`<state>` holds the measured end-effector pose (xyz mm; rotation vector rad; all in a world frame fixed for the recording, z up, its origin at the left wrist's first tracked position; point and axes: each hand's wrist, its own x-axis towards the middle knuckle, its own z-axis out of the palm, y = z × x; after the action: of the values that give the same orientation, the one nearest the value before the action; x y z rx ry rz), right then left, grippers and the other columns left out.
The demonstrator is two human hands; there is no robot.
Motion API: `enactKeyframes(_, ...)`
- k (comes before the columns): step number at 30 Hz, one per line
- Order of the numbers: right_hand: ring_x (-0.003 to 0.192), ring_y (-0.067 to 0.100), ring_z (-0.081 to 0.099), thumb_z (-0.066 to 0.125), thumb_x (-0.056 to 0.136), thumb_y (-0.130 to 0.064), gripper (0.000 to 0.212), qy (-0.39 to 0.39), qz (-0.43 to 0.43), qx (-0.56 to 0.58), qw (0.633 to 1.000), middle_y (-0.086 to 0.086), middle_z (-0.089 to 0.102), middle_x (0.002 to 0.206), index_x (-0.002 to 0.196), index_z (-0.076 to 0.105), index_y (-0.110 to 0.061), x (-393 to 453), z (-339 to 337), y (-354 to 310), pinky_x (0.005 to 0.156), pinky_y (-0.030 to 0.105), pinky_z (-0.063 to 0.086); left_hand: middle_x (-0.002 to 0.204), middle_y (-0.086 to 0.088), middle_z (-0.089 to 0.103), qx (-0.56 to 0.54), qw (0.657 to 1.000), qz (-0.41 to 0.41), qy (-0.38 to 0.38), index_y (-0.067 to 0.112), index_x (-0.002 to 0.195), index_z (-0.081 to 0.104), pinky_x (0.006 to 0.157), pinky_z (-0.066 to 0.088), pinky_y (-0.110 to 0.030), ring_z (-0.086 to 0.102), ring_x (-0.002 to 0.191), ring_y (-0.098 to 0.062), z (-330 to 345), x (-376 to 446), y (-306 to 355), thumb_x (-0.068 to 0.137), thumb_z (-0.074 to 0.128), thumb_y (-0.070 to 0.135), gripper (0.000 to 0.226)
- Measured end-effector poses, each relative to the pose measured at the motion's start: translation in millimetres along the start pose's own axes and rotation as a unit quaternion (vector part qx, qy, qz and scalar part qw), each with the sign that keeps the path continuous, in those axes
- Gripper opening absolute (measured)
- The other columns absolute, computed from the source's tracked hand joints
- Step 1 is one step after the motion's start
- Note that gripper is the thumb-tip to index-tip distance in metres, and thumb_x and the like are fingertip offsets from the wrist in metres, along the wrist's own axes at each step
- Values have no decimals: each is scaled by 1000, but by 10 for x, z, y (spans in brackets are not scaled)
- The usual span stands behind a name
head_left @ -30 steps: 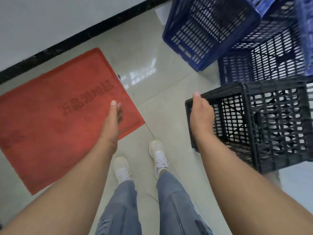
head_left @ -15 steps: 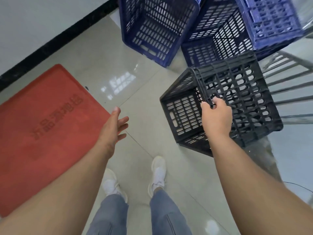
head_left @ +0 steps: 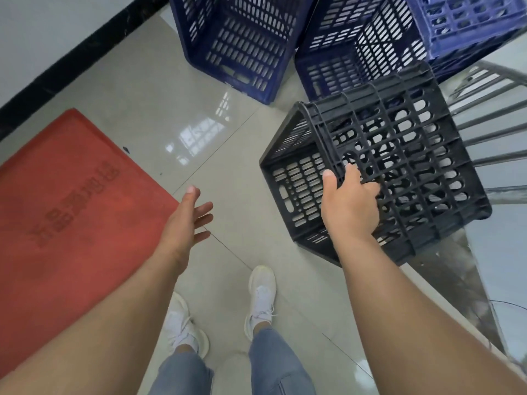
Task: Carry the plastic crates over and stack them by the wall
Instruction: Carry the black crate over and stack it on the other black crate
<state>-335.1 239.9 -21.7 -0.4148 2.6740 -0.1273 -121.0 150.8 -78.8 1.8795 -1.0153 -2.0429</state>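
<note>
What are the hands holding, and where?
The right hand grips the black crate by its grid bars; the left hand holds nothing.

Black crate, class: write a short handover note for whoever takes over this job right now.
Right hand: fingers curled through the grid of the black crate, holding it tilted above the floor.
Left hand: open, holding nothing.
Blue crates stand ahead on the floor, near the wall.
Done: black crate picked up.
Left: carry it over and stack it by the wall.
</note>
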Motion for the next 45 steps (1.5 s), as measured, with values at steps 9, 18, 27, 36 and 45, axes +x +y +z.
enactKeyframes(9,105,40,52,29,97,-53,58,87,-28,-13,996,21,46,125,134,40,-10,45,244,-65,92,45,37,112,6,62,6,1000,-10,2,30,139,41,90,48,-38,59,105,-9,12,213,-273,94,32,58,54)
enactKeyframes(18,103,41,55,26,96,-55,62,105,-36,19,994,21,52,123,124,46,-4,76,26,-198,72,37,30,121,1,60,3,1000,6,14,28,141,40,86,47,-35,58,113,-17,-252,281,-252,94,32,59,57)
enactKeyframes(27,110,40,53,23,97,-56,65,100,-86,22,991,21,55,123,123,49,-3,-16,-97,-588,81,41,38,116,3,59,-10,999,-4,41,31,122,48,75,43,-29,56,106,-14,-587,346,-319,96,32,55,39)
enactKeyframes(36,110,39,52,22,97,-58,65,69,-155,24,985,20,59,117,114,55,-4,-274,61,-1266,81,43,36,133,-2,51,-29,996,-3,85,22,145,35,106,37,-45,49,115,-17,-1274,539,-461,96,31,54,58)
enactKeyframes(45,81,32,56,34,73,-73,75,-43,-177,139,973,20,67,94,76,66,-6,-566,245,-1946,71,40,42,155,-6,30,-89,965,-78,234,20,150,26,114,25,-48,32,140,-31,-2408,837,-911,87,30,69,80)
